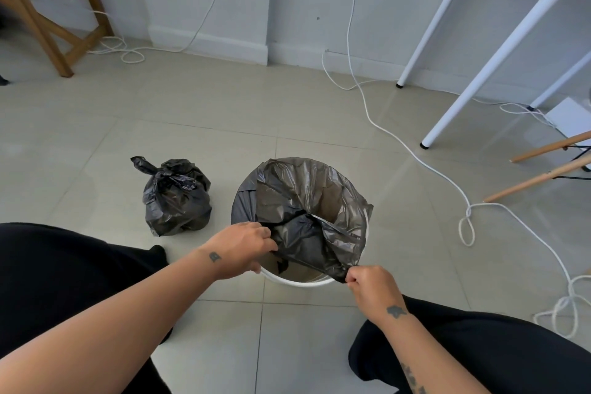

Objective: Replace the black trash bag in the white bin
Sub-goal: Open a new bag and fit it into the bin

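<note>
Left hand, right hand gripping loose black bag over largely hidden white bin.

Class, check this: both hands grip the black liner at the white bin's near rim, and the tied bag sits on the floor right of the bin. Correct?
The head view shows the tied bag on the floor left of the white bin, not right. The rest holds: left hand and right hand both grip the black liner at the near rim.
</note>
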